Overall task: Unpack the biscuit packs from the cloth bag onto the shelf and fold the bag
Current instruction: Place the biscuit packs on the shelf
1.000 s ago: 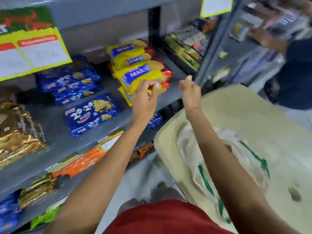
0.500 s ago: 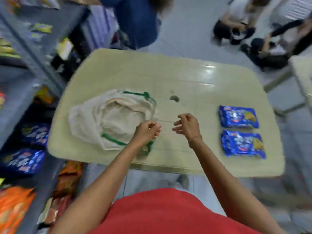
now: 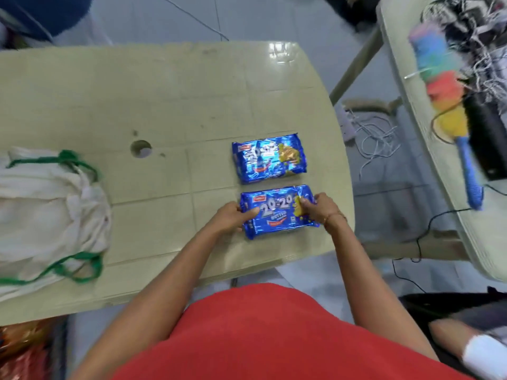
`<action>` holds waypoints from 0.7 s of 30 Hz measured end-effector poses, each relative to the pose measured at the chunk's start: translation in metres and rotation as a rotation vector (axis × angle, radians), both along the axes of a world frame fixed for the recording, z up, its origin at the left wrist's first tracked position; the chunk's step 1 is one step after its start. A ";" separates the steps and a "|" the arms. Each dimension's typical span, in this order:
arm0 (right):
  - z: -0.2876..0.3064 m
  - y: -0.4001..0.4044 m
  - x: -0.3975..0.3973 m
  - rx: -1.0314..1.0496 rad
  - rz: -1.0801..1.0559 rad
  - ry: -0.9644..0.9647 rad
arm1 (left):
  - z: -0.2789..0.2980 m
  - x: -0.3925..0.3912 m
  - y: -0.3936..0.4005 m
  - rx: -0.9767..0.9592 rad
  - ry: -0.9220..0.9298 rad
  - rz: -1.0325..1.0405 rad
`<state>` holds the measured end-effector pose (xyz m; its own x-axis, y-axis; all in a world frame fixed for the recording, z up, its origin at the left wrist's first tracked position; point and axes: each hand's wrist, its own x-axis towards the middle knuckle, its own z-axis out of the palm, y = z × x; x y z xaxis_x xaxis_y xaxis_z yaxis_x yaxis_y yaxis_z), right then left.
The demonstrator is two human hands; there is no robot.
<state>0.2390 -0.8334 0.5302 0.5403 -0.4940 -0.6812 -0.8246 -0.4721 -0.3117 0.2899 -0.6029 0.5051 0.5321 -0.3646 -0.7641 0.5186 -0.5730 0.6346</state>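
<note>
Two blue biscuit packs lie on the beige plastic table, near its right edge. The nearer blue biscuit pack is held at both ends: my left hand grips its left end and my right hand grips its right end. The farther blue biscuit pack lies flat just beyond it, untouched. The white cloth bag with green handles sits crumpled at the table's left edge, away from both hands. The shelf is out of view.
A round hole is in the table's middle. A second table to the right carries a multicoloured duster and cables. Loose wires lie on the floor between the tables. Orange packets show at the bottom left.
My view swung from the shelf to the table. Both hands moved right, from beside the cloth bag to the nearer blue pack, and closed on its two ends.
</note>
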 end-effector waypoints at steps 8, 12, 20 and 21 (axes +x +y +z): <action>0.019 -0.032 0.021 0.388 -0.080 -0.143 | 0.030 0.024 -0.004 0.000 -0.082 0.244; 0.035 -0.047 0.069 0.329 -0.061 -0.302 | 0.046 0.061 -0.025 -0.040 -0.154 0.363; 0.023 -0.056 0.115 0.314 -0.025 -0.382 | 0.040 0.102 -0.040 -0.011 -0.190 0.455; 0.020 -0.056 0.115 0.322 -0.017 -0.391 | 0.037 0.103 -0.039 -0.013 -0.190 0.456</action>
<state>0.3543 -0.8898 0.5506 0.7788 -0.3034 -0.5490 -0.6242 -0.2887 -0.7260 0.3927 -0.6415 0.5424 0.7693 -0.0710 -0.6350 0.5890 -0.3064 0.7478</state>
